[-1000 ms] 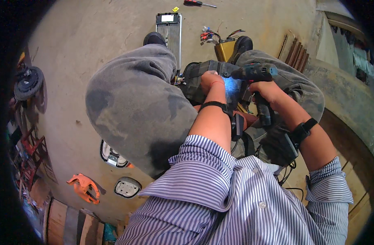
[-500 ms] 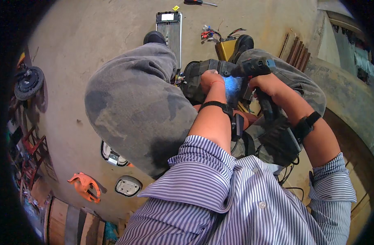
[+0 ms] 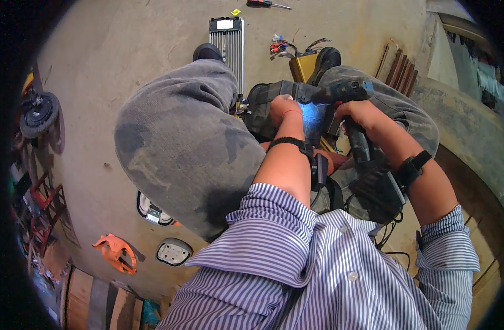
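Note:
Between my knees is a dark, boxy plastic housing (image 3: pixel 287 88), lit by a bluish-white patch of light. My right hand (image 3: pixel 355 113) is wrapped round the handle of a black cordless drill (image 3: pixel 342 92). The drill lies sideways, its front end pointing left at the housing. Closed against the housing's top is my left hand (image 3: pixel 284 110), just left of the lit patch. Its fingertips are mostly hidden, so what they pinch cannot be seen. Loose wires (image 3: pixel 241 105) show at the housing's left end.
Ahead on the floor lie a finned metal case (image 3: pixel 234 55), a gold box with wires (image 3: pixel 305 67) and a screwdriver (image 3: pixel 268 4). At left are an orange plastic part (image 3: pixel 115 253), a white-lined shell (image 3: pixel 173 251) and a wheel (image 3: pixel 39 114). Rusty metal bars (image 3: pixel 398 71) lie at right.
Almost nothing differs. The drill's rear end has shifted very slightly right; both hands keep their places on the drill and the housing.

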Demonstrator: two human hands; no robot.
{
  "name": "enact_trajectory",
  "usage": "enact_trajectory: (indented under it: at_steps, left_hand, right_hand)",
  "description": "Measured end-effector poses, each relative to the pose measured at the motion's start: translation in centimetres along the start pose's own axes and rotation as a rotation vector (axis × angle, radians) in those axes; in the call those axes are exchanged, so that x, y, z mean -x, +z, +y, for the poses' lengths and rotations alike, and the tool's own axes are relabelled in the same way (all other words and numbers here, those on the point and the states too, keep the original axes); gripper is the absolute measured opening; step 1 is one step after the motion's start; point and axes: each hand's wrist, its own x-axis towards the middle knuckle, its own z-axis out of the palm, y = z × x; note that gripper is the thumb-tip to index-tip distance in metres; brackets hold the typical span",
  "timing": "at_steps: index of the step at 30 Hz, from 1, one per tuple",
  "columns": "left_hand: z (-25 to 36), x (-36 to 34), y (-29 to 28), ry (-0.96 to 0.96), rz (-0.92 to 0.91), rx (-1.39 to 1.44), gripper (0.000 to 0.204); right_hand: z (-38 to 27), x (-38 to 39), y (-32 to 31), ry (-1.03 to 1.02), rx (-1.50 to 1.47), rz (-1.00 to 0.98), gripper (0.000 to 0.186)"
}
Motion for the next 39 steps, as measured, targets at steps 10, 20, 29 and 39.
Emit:
enact_trajectory:
  at_steps: [10,20,29,39]
  left_hand:
    - [-0.9,-0.8,0.7,0.029,0.026,0.043,0.011]
    - [-0.2,-0.1,-0.3,-0.002,0.003,0.039,0.014]
    - [-0.1,-0.4,-0.1,0.017,-0.006,-0.009,0.010]
    - [-0.4,-0.5,0.0,-0.013,-0.004,-0.001,0.015]
  right_hand:
    - [1.1,0.4,0.7,0.058,-0.149,0.019,0.018]
    - [2.1,1.1,2.7,-0.316,-0.002,0.062,0.021]
    - [2.5,-0.7,1.7,-0.513,0.493,0.098,0.043]
    - [1.5,-0.4,1.1,-0.642,0.697,0.082,0.038]
